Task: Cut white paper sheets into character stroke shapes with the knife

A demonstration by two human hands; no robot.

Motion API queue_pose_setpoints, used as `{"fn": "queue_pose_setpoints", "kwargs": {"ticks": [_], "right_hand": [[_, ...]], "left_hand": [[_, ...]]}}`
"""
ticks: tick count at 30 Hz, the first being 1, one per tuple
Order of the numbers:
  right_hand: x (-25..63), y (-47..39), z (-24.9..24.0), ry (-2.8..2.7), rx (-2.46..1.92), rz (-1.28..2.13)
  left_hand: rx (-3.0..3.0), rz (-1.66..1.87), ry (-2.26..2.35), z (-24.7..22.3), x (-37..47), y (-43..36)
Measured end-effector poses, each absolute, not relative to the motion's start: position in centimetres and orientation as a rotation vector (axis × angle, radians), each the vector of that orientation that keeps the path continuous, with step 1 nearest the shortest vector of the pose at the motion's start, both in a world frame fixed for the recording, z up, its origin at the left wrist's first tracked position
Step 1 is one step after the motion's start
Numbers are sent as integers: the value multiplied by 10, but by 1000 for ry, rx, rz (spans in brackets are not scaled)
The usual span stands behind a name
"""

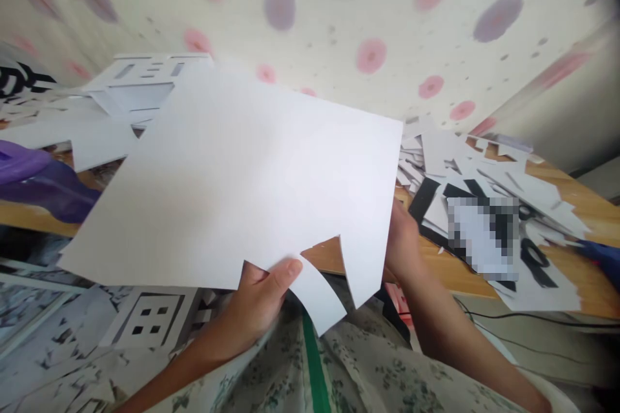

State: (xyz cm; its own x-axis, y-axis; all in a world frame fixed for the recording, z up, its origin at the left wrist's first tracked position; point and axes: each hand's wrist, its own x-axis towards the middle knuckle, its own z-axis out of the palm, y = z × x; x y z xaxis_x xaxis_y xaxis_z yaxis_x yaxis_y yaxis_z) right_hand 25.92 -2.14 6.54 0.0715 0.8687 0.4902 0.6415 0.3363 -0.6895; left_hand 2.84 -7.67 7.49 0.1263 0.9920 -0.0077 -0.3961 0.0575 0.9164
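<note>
One sheet (232,168) in left fingers (283,276)

I'm seeing smooth, matt white card (208,174) at the hands (264,287); over to their left, a purple container (58,190) in shiny plastic; off to their right, satin-smooth grained wood on the desk (438,268), with matt paper offcuts (436,150); and below them, soft, creased cloth on the garment (397,368).

Sheet (232,181) between bottle (53,187) at left, scraps (438,151) at right
</note>
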Motion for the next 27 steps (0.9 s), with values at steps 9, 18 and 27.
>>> {"fn": "queue_pose_setpoints", "kwargs": {"ticks": [9, 18, 27], "right_hand": [[291, -39, 62, -2092, -2300, 105], [300, -38, 65, -1879, -2025, 431], [325, -103, 42, -848, -1106, 1359]], "left_hand": [[870, 1286, 930, 95, 34, -69], [1042, 1354, 1006, 94, 23, -71], [783, 1540, 785, 122, 38, -51]]}}
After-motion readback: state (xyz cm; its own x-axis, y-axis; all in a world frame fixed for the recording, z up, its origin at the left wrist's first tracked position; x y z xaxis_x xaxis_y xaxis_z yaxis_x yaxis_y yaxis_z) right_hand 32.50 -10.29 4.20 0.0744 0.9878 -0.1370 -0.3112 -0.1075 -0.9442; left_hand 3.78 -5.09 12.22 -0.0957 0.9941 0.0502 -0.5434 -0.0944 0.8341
